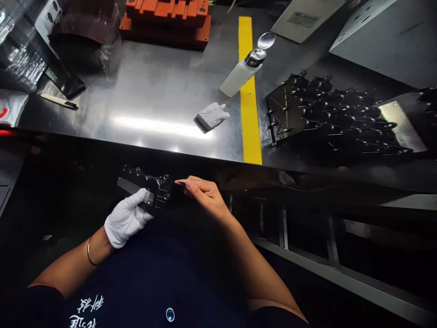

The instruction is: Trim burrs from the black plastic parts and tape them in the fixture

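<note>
My left hand point(126, 219), in a white glove, grips a black part point(160, 184) with round bosses and thin pins. A flat dark grey metal strip point(131, 187) lies across that part, with my left thumb pressed on its right end. Just right of the part is my bare right hand point(205, 191), its thumb and forefinger pinched on a small thin dark piece point(180, 182) that points at the part. What this piece is cannot be made out. Both hands are below the front edge of the metal table point(153, 91).
On the table are a white bottle point(239, 75), a folded white cloth point(213, 116), a yellow stripe point(251, 123), an orange block point(167, 23), a light-handled tool point(58, 100) and several black parts point(341, 114). Boxes point(303, 18) stand behind. A metal frame point(334, 273) is at the lower right.
</note>
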`<action>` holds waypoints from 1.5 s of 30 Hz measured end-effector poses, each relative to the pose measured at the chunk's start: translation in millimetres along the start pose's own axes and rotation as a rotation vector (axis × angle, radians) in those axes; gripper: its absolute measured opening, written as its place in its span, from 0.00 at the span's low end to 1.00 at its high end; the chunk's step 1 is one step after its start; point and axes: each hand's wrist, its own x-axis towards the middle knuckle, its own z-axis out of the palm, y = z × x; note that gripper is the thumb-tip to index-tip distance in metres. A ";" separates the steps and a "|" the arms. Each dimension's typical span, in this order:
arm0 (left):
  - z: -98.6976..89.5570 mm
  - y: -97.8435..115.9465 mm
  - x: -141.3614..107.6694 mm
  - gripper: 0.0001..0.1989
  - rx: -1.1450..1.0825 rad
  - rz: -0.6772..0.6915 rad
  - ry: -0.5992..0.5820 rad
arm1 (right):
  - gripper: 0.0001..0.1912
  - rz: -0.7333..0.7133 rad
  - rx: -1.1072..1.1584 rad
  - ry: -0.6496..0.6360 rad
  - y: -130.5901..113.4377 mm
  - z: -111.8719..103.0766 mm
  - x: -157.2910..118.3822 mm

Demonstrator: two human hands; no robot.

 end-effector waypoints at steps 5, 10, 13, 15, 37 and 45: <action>6.6 -6.6 -0.3 0.25 0.069 0.064 -0.044 | 0.19 0.067 0.178 0.164 -0.7 32.9 -11.5; 5.7 -10.2 4.1 0.24 0.070 0.029 -0.043 | 0.21 0.171 0.268 0.237 -3.1 55.5 -15.5; -0.4 -11.3 7.4 0.22 0.042 -0.025 -0.069 | 0.23 0.109 0.288 0.437 2.6 76.5 -17.0; -4.9 -11.0 7.9 0.20 0.014 -0.038 -0.089 | 0.23 0.081 0.338 0.551 8.8 88.0 -17.1; 14.1 -5.1 -9.7 0.17 0.064 0.009 0.093 | 0.09 -0.477 -0.297 0.276 -0.6 35.4 -28.7; 15.2 -7.7 -8.7 0.15 0.206 0.032 0.075 | 0.09 -0.463 -0.266 0.237 2.5 31.6 -27.2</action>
